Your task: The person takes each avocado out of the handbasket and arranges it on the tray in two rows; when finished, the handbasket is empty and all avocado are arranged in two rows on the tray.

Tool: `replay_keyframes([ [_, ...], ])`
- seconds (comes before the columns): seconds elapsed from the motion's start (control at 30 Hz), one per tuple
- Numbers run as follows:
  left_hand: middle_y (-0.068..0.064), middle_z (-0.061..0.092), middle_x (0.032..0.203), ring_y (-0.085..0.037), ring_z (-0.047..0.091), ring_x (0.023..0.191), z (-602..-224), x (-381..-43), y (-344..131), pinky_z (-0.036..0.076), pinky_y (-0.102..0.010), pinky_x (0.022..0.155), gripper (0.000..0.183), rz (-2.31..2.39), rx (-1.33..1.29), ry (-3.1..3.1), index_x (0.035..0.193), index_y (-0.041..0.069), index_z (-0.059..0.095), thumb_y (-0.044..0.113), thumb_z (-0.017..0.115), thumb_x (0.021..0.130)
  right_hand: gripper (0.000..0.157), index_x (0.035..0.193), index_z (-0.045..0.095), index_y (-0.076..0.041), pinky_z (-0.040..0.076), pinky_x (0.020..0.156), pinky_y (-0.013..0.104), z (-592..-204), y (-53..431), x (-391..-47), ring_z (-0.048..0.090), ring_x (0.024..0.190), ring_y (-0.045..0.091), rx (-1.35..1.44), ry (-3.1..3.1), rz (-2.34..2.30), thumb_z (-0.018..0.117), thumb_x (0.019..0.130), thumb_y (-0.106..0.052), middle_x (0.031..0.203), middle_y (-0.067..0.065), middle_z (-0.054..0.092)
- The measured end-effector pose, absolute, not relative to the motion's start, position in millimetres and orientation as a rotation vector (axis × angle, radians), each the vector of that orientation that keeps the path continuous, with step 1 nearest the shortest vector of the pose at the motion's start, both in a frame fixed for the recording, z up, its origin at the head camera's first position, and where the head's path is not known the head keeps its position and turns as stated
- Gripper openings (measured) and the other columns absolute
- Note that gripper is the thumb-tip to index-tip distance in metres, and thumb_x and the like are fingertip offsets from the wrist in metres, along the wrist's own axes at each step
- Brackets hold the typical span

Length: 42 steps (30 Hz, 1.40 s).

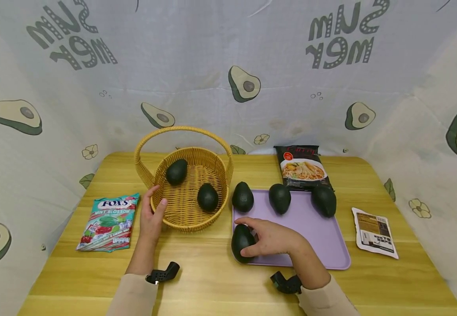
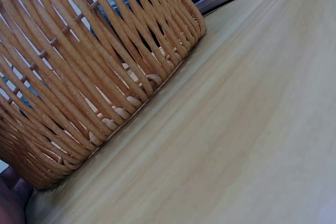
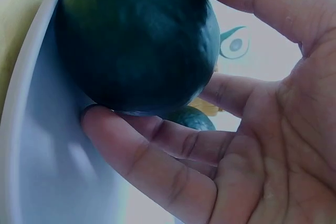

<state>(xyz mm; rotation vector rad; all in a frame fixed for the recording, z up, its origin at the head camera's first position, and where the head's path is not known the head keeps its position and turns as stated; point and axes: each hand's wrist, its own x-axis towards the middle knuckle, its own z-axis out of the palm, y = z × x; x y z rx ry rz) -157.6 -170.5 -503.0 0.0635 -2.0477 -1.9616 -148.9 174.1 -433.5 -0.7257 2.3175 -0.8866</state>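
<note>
My right hand (image 1: 269,239) grips a dark green avocado (image 1: 242,242) at the near left corner of the lavender tray (image 1: 307,245). In the right wrist view, thumb and fingers curl about this avocado (image 3: 136,40) beside the tray wall (image 3: 23,87). My left hand (image 1: 151,215) holds the left rim of a yellow wicker basket (image 1: 191,227), its thumb over the edge. Two avocados, one at the back left (image 1: 176,171) and one at the right (image 1: 207,197), lie inside. Along the tray's far side are three more avocados: left (image 1: 242,197), middle (image 1: 280,199) and right (image 1: 323,201).
A Fox's candy bag (image 1: 110,224) lies left of the basket. Behind the tray is a black noodle packet (image 1: 302,169), and right of it a white and brown pouch (image 1: 374,232). The basket's tall handle (image 1: 183,128) arches up. A printed cloth (image 1: 212,66) hangs behind the wooden table (image 1: 197,281).
</note>
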Motion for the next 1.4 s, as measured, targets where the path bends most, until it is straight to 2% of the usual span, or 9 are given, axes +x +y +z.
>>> replay_keyframes([
  [0.4,-0.011,0.03,0.163,-0.03,0.026,0.15,-502.4,-156.3,-170.2,0.024,-0.046,0.118,0.05,-1.964,0.075,-2.054,0.151,0.003,0.038,0.013,0.05,0.104,0.08,0.15,0.047,-0.015,0.048,0.08,0.032,-428.7,179.9,-148.2,0.059,0.089,0.015,-0.696,2.296,-0.879,0.082,0.082,-0.037,0.124,0.01,0.062],
  [0.67,-0.01,0.031,0.163,-0.029,0.029,0.148,-501.1,-156.1,-169.8,0.028,-0.03,0.112,0.05,-1.96,0.075,-2.061,0.152,0.005,0.037,0.013,0.049,0.105,0.078,0.148,0.048,-0.016,0.05,0.078,0.034,-426.9,181.2,-147.9,0.063,0.086,0.014,-0.666,2.284,-0.894,0.083,0.081,-0.036,0.116,0.01,0.063],
  [1.0,-0.008,0.031,0.162,-0.029,0.032,0.145,-500.7,-156.2,-169.4,0.032,-0.02,0.107,0.05,-1.965,0.074,-2.061,0.153,0.004,0.036,0.014,0.049,0.105,0.073,0.144,0.05,-0.016,0.05,0.073,0.033,-428.6,179.9,-147.9,0.062,0.084,0.015,-0.671,2.302,-0.889,0.083,0.082,-0.037,0.11,0.008,0.064],
  [1.1,-0.008,0.031,0.162,-0.029,0.032,0.146,-500.2,-156.1,-169.5,0.031,-0.026,0.111,0.05,-1.964,0.08,-2.066,0.153,0.005,0.037,0.014,0.049,0.105,0.073,0.143,0.05,-0.016,0.05,0.072,0.032,-428.8,179.3,-147.9,0.061,0.084,0.015,-0.677,2.311,-0.887,0.083,0.082,-0.037,0.109,0.008,0.064],
  [1.27,-0.009,0.031,0.163,-0.029,0.029,0.148,-499.9,-156.1,-169.5,0.026,-0.043,0.117,0.051,-1.953,0.074,-2.065,0.152,0.004,0.037,0.015,0.05,0.104,0.072,0.143,0.05,-0.016,0.05,0.071,0.032,-428.6,178.4,-147.9,0.061,0.085,0.015,-0.679,2.318,-0.877,0.083,0.082,-0.037,0.108,0.007,0.065],
  [1.4,-0.012,0.031,0.162,-0.032,0.029,0.147,-501.1,-156.0,-168.7,0.027,-0.042,0.115,0.051,-1.937,0.066,-2.059,0.151,0.005,0.039,0.02,0.052,0.104,0.074,0.144,0.05,-0.017,0.05,0.072,0.033,-428.1,178.6,-147.6,0.061,0.085,0.014,-0.666,2.318,-0.873,0.083,0.081,-0.037,0.109,0.007,0.065],
])
